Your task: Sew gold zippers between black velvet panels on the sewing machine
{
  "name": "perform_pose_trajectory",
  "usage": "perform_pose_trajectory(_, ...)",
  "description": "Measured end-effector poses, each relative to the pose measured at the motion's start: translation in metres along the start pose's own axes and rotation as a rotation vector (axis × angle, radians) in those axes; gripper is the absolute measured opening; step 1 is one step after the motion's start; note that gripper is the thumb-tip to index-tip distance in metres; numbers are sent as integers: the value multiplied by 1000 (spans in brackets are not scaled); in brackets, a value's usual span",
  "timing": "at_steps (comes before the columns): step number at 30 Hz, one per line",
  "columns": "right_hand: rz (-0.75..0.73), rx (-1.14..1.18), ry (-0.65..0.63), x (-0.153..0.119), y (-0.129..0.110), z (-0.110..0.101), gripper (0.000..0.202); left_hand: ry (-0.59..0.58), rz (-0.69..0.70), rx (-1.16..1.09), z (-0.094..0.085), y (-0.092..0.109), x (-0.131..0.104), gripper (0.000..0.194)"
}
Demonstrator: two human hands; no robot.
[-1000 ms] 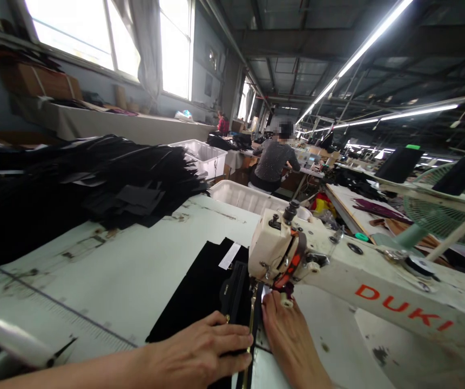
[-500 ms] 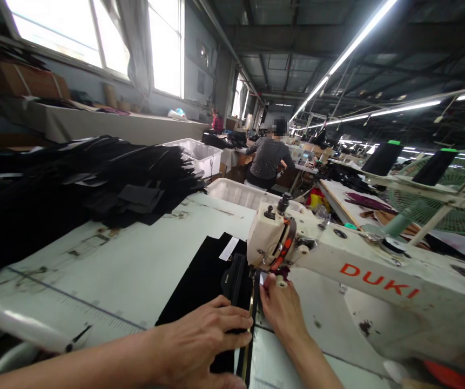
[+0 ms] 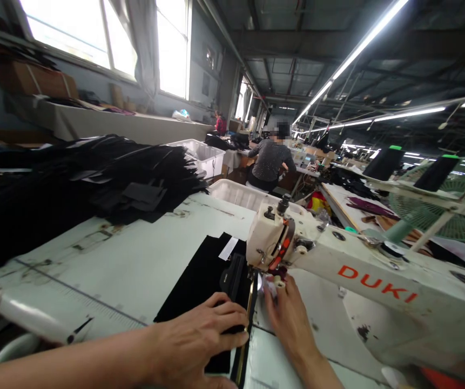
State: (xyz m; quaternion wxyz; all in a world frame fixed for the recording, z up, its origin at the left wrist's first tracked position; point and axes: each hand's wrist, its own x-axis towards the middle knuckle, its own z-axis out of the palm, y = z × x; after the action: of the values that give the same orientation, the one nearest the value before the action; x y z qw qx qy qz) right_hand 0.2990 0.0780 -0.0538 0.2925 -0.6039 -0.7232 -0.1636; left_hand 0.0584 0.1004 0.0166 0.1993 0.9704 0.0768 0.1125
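Rt fingers [image 3: 271, 308] now off zip edge [image 3: 253, 297]

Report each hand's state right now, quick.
Left hand: open, spread over the black fabric, fingertips by the gold zipper.
Right hand: partly curled near the sewing machine; whether it holds anything cannot be told.

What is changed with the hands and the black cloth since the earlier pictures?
The right hand has moved slightly rightward, away from the zipper. The left hand still lies on the black cloth, which keeps its place at the sewing machine.
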Motion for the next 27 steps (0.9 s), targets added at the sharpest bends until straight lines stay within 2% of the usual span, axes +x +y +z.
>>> perform_pose_trajectory(4,-183,56,-98,-14,-13,-8,30,-17,-41,28,3,-5,0,55)
perform_pose_trajectory(9,-245,-70,-77,-15,-5,8,34,-12,-28,40,6,-19,5,60)
perform_pose_trajectory(13,-254,-145,-88,-21,6,20,39,22,10,39,5,-31,12,57)
perform_pose_trajectory(18,-238,-180,-66,-28,15,24,41,23,-14,38,0,-42,19,59)
perform_pose_trajectory(23,-212,-97,-23,-29,16,24,31,55,-5,46,5,-57,25,64)
perform_pose_trajectory(27,-204,-9,-10,-24,13,16,31,74,-18,95,8,-67,28,67)
